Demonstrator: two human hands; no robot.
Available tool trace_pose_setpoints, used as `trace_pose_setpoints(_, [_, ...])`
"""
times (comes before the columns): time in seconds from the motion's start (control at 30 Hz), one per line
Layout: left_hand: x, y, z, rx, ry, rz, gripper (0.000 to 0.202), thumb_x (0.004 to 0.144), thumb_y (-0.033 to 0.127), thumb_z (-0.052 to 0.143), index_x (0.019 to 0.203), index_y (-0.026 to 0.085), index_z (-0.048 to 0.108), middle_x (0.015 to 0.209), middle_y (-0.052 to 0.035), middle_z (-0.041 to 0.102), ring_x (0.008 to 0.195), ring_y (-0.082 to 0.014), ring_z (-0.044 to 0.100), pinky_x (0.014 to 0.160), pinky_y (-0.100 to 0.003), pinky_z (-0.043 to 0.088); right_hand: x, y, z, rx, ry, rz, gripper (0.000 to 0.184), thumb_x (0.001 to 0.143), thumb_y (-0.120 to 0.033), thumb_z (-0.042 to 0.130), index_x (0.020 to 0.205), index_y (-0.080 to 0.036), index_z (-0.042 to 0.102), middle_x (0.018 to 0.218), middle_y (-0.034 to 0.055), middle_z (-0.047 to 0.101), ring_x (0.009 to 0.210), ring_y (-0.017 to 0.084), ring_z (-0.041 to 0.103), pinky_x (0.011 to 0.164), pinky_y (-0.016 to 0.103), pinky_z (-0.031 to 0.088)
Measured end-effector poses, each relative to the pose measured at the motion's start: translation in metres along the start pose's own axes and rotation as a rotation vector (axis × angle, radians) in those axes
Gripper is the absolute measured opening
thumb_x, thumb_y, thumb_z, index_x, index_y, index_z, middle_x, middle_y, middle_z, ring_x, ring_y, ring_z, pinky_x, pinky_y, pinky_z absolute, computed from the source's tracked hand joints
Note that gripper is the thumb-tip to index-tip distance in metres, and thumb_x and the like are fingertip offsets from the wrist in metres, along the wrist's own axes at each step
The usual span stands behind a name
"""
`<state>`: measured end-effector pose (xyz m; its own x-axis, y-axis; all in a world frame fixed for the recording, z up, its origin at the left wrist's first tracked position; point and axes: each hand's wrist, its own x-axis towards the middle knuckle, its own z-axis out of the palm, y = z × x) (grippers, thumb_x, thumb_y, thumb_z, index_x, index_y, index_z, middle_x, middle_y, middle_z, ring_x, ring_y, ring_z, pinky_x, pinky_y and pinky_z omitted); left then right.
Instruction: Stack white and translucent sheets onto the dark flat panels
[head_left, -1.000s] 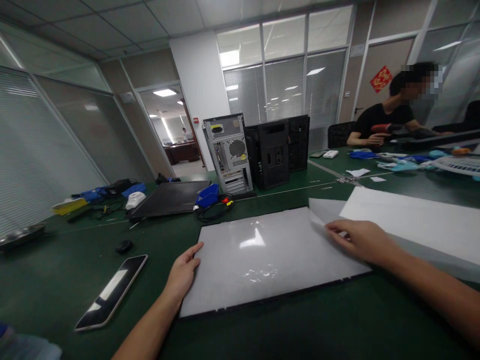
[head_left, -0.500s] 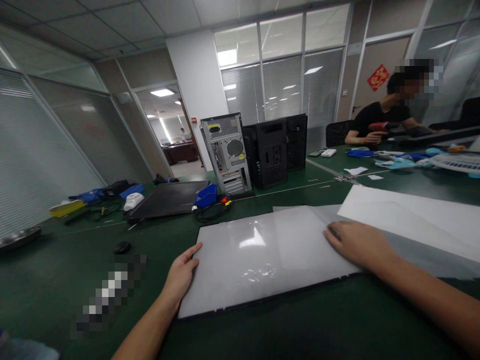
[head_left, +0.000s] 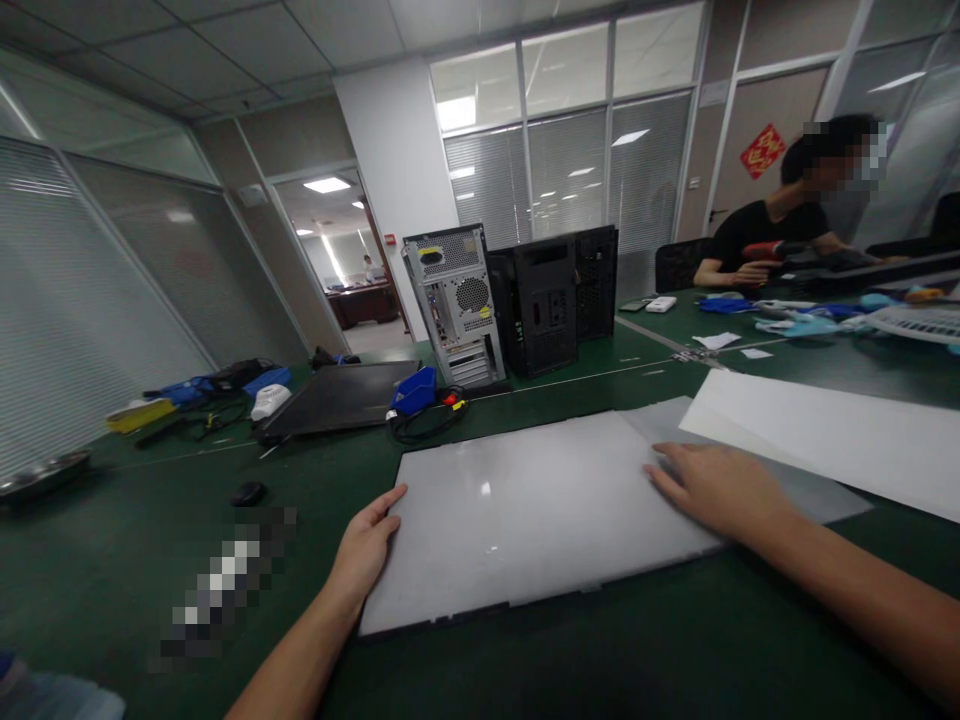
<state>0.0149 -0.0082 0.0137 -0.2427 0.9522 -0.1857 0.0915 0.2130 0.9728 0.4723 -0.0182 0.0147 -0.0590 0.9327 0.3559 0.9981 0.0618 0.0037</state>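
The gray panel [head_left: 525,510] lies flat on the green tabletop [head_left: 600,660], near the person. The left hand [head_left: 365,548] touches its left edge; I cannot tell if those fingers grip. The right hand [head_left: 720,487] presses flat on a thin sheet [head_left: 817,497] over the panel's right side, fingers open, holding nothing.

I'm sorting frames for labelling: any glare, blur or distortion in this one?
Head view: even ceiling light, small glare specks on the grey sheet between the left hand and right hand; wide-lens bending at the edges; a pixelated patch on the table.
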Motion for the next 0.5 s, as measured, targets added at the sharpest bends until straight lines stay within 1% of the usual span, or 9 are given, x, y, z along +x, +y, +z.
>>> trace_pose_setpoints(0.07, [-0.001, 0.001, 0.0, 0.003, 0.012, 0.003, 0.052, 0.074, 0.007, 0.057, 0.125, 0.017, 0.062, 0.097, -0.0048, 0.074, 0.062, -0.0136, 0.063, 0.06, -0.023, 0.049, -0.001, -0.007, -0.002, 0.058, 0.001, -0.047, 0.058, 0.088, -0.06, 0.032, 0.123, -0.023, 0.061, 0.1, 0.01, 0.069, 0.083, 0.028, 0.065, 0.069, 0.044, 0.051])
trace_pose_setpoints(0.17, [-0.002, 0.001, 0.0, 0.004, 0.007, -0.013, 0.051, 0.074, 0.012, 0.062, 0.125, 0.018, 0.062, 0.086, -0.0043, 0.075, 0.063, -0.0156, 0.064, 0.062, -0.025, 0.05, -0.001, -0.018, -0.005, 0.171, 0.019, -0.102, 0.056, 0.09, -0.056, 0.034, 0.133, -0.025, 0.052, 0.098, 0.0065, 0.07, 0.079, 0.022, 0.065, 0.071, 0.039, 0.051])
trace_pose_setpoints(0.2, [-0.003, 0.002, 0.001, 0.004, 0.004, -0.018, 0.052, 0.074, 0.014, 0.064, 0.125, 0.019, 0.062, 0.083, -0.0041, 0.074, 0.062, -0.0161, 0.064, 0.062, -0.026, 0.05, -0.001, -0.02, -0.006, 0.177, 0.028, -0.108, 0.055, 0.09, -0.055, 0.034, 0.133, -0.025, 0.052, 0.098, 0.0064, 0.07, 0.08, 0.022, 0.065, 0.073, 0.04, 0.051])
trace_pose_setpoints(0.27, [-0.004, 0.003, 0.001, 0.002, 0.003, -0.026, 0.053, 0.074, 0.016, 0.066, 0.126, 0.019, 0.061, 0.08, -0.0043, 0.074, 0.062, -0.0166, 0.065, 0.062, -0.026, 0.051, 0.0, -0.02, -0.006, 0.146, 0.041, -0.11, 0.054, 0.089, -0.055, 0.035, 0.129, -0.024, 0.056, 0.101, 0.0076, 0.07, 0.085, 0.024, 0.065, 0.079, 0.045, 0.05])
trace_pose_setpoints(0.37, [-0.006, 0.005, 0.002, -0.003, 0.009, -0.032, 0.052, 0.074, 0.016, 0.067, 0.125, 0.018, 0.061, 0.087, -0.0057, 0.075, 0.061, -0.0162, 0.065, 0.06, -0.026, 0.051, 0.0, -0.016, -0.003, 0.143, -0.009, -0.15, 0.051, 0.089, -0.054, 0.036, 0.118, -0.023, 0.064, 0.107, 0.0077, 0.068, 0.094, 0.026, 0.063, 0.087, 0.048, 0.048])
trace_pose_setpoints(0.43, [-0.006, 0.005, 0.002, -0.005, 0.017, -0.021, 0.049, 0.074, 0.015, 0.067, 0.123, 0.018, 0.063, 0.097, -0.0066, 0.074, 0.063, -0.0159, 0.065, 0.061, -0.026, 0.052, -0.001, -0.016, -0.002, 0.203, -0.06, -0.226, 0.05, 0.09, -0.053, 0.037, 0.121, -0.023, 0.062, 0.115, 0.0066, 0.066, 0.102, 0.025, 0.061, 0.092, 0.048, 0.046])
trace_pose_setpoints(0.5, [-0.005, 0.005, 0.003, -0.001, 0.026, -0.002, 0.047, 0.073, 0.015, 0.069, 0.119, 0.018, 0.065, 0.105, -0.0073, 0.073, 0.068, -0.0164, 0.067, 0.062, -0.026, 0.052, -0.003, -0.018, -0.002, 0.273, -0.095, -0.311, 0.052, 0.09, -0.053, 0.039, 0.129, -0.024, 0.056, 0.125, 0.0057, 0.061, 0.11, 0.024, 0.058, 0.097, 0.046, 0.045])
